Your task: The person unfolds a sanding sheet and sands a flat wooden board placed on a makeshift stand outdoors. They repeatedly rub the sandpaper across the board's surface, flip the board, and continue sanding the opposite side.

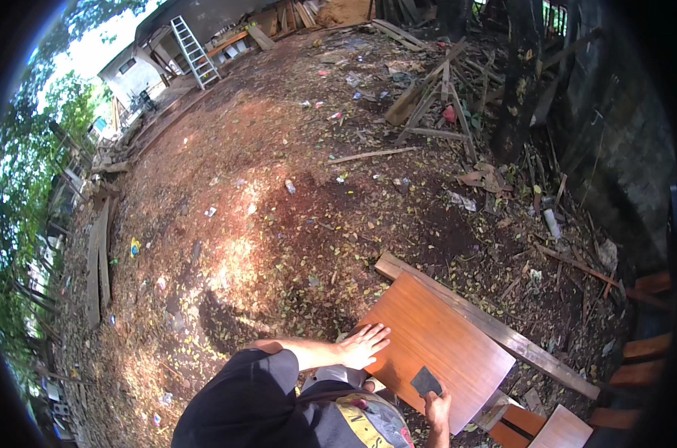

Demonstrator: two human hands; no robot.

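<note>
A reddish-brown, smooth wooden board (pixel 435 336) lies in front of me at the lower right. My left hand (pixel 363 346) rests flat near its left edge, fingers spread and holding nothing. Over the board's near part, my right hand (pixel 438 408) grips a small dark grey square sheet that looks like sandpaper (pixel 426 381). The thumb lies along the sheet's near corner, and the other fingers are mostly hidden. A rough timber beam (pixel 536 357) runs along the board's far side, extending past it at both ends.
Smaller brown panels (pixel 561 429) sit at the lower right, near stacked reddish boards (pixel 644 371). Leaves and litter cover the dirt ground (pixel 278 224). Scrap planks (pixel 435 97) lean by a tree trunk (pixel 519 89). A ladder (pixel 195 52) stands far back left.
</note>
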